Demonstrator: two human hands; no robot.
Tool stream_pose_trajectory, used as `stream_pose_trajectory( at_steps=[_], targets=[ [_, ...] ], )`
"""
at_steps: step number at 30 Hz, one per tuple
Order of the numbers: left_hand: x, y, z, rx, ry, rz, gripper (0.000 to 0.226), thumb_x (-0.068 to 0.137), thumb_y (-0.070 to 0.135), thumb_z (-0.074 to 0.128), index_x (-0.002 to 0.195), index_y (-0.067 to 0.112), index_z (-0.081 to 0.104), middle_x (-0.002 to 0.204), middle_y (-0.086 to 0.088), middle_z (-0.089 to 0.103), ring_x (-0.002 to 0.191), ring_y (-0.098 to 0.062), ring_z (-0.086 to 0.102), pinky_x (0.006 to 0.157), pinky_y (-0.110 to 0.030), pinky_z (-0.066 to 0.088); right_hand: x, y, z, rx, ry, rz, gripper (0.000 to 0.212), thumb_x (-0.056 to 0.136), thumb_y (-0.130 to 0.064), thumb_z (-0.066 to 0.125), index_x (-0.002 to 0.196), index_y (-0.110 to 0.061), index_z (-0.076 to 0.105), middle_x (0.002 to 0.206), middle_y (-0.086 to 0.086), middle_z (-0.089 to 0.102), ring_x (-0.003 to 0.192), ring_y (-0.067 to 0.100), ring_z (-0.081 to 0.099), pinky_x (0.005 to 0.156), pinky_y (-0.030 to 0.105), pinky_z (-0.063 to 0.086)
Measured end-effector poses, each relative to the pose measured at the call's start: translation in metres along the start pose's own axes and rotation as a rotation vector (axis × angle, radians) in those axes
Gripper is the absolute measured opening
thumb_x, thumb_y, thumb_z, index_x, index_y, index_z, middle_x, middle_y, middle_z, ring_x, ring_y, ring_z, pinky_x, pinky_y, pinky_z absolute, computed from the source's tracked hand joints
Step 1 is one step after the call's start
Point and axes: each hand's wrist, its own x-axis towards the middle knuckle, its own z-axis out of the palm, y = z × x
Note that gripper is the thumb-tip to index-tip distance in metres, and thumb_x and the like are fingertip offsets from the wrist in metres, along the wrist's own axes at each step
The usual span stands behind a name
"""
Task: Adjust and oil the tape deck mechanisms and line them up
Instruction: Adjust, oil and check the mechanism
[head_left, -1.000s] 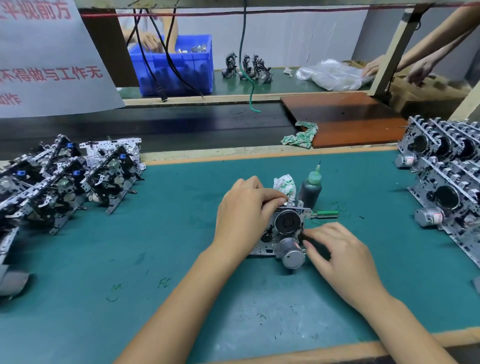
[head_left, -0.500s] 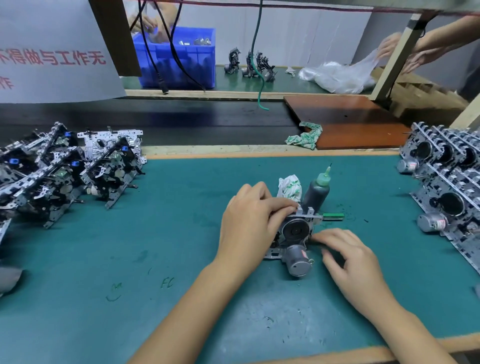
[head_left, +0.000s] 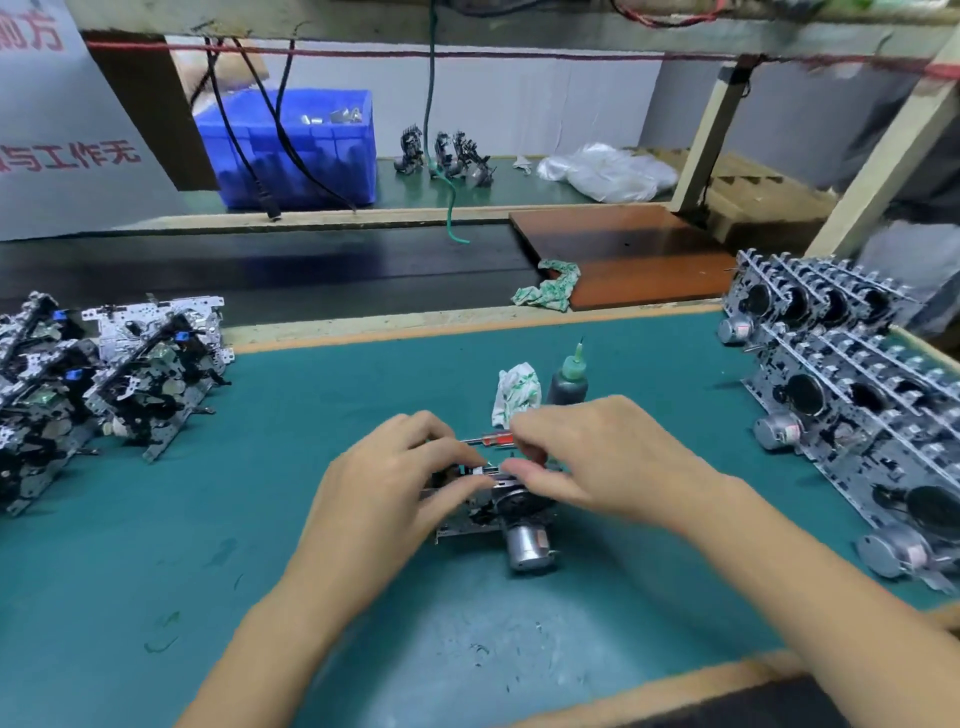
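Head view: both hands, left hand (head_left: 395, 478) and right hand (head_left: 597, 457), pinch the mechanism (head_left: 498, 512) with curled fingers

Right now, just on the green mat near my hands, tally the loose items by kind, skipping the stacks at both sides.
Tape deck mechanism: 1
Oil bottle: 1
Screwdriver: 1
Crumpled rag: 1
Total: 4

Background items: blue plastic bin (head_left: 296, 150) on the far bench, with black cables (head_left: 244, 98) hanging before it; crumpled clear plastic bag (head_left: 608, 171) to its right; brown board (head_left: 623, 249); green-and-white rag (head_left: 550, 286) at the board's left edge.
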Motion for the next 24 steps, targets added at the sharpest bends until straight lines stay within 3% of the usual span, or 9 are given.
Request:
stream_pose_trajectory(
  at_steps=[2,4,6,8,12,14,20,22,24],
  targets=[
    [0.003,0.0,-0.002,-0.032,-0.021,0.014,0.034,0.083,0.048,0.052,0.08,0.021,0.074,0.076,0.01,0.058,0.067,-0.005,0.048,0.058,-0.021,0.041,0.004,0.004,-0.004,-0.052,-0.026,-0.109,0.039,0.088,-0.059,0.027,0.08,-0.022,0.036,0.073,-0.001,0.058,0.066,0.029,0.056,0.052,0.031,0.025],
    [0.006,0.0,-0.003,-0.016,-0.046,0.064,0.031,0.083,0.044,0.056,0.079,0.019,0.074,0.076,0.01,0.059,0.065,-0.002,0.046,0.058,-0.015,0.038,0.001,0.004,-0.005,-0.026,-0.025,-0.164,0.037,0.089,-0.056,0.039,0.08,-0.02,0.039,0.069,0.002,0.057,0.059,0.03,0.053,0.05,0.031,0.024],
    [0.01,0.0,-0.004,0.028,-0.072,0.137,0.032,0.086,0.041,0.052,0.08,0.018,0.074,0.075,0.01,0.061,0.065,-0.001,0.045,0.058,-0.012,0.036,-0.004,0.003,-0.004,0.047,-0.007,-0.118,0.033,0.091,-0.048,0.052,0.081,-0.021,0.037,0.064,-0.002,0.05,0.053,0.029,0.044,0.05,0.031,0.023],
    [0.016,0.002,-0.005,0.031,-0.087,0.195,0.034,0.087,0.039,0.049,0.079,0.017,0.073,0.076,0.008,0.062,0.064,-0.002,0.047,0.058,-0.011,0.036,-0.008,0.006,-0.003,0.114,-0.023,-0.017,0.032,0.09,-0.05,0.052,0.085,-0.025,0.033,0.06,-0.007,0.04,0.051,0.021,0.033,0.052,0.033,0.022],
    [0.034,0.016,-0.002,0.074,-0.14,0.331,0.035,0.089,0.04,0.047,0.081,0.018,0.073,0.077,0.007,0.063,0.058,-0.004,0.051,0.048,-0.026,0.048,-0.021,0.016,-0.012,0.224,-0.12,0.069,0.028,0.093,-0.047,0.048,0.082,-0.024,0.037,0.057,-0.004,0.041,0.053,0.017,0.037,0.054,0.035,0.029],
    [0.043,0.027,0.001,0.08,-0.154,0.364,0.033,0.088,0.042,0.047,0.082,0.022,0.073,0.078,0.011,0.063,0.063,-0.005,0.049,0.042,-0.029,0.047,-0.031,0.021,-0.023,0.293,-0.141,0.087,0.03,0.094,-0.043,0.051,0.074,-0.025,0.037,0.053,-0.005,0.041,0.053,0.014,0.039,0.052,0.029,0.031],
    [0.097,0.072,0.021,-0.05,-0.217,0.435,0.023,0.088,0.043,0.057,0.087,0.025,0.07,0.08,0.013,0.059,0.074,-0.004,0.046,0.063,-0.029,0.043,-0.067,0.054,-0.087,0.328,-0.118,0.202,0.035,0.09,-0.041,0.053,0.062,-0.024,0.04,0.049,-0.009,0.042,0.047,0.008,0.037,0.05,0.019,0.029],
    [0.134,0.085,0.03,-0.003,-0.252,0.487,0.02,0.087,0.042,0.061,0.088,0.025,0.071,0.083,0.014,0.055,0.078,-0.007,0.045,0.066,-0.025,0.033,-0.068,0.072,-0.105,0.307,-0.094,0.266,0.038,0.087,-0.048,0.048,0.061,-0.021,0.043,0.048,-0.011,0.042,0.045,0.007,0.036,0.049,0.018,0.03],
    [0.177,0.093,0.04,0.07,-0.244,0.464,0.019,0.085,0.045,0.063,0.091,0.029,0.07,0.096,0.011,0.054,0.09,-0.01,0.048,0.07,-0.027,0.034,-0.062,0.096,-0.115,0.277,-0.035,0.349,0.043,0.084,-0.054,0.046,0.061,-0.017,0.045,0.046,-0.011,0.042,0.043,0.006,0.036,0.047,0.016,0.031]
  ],
)
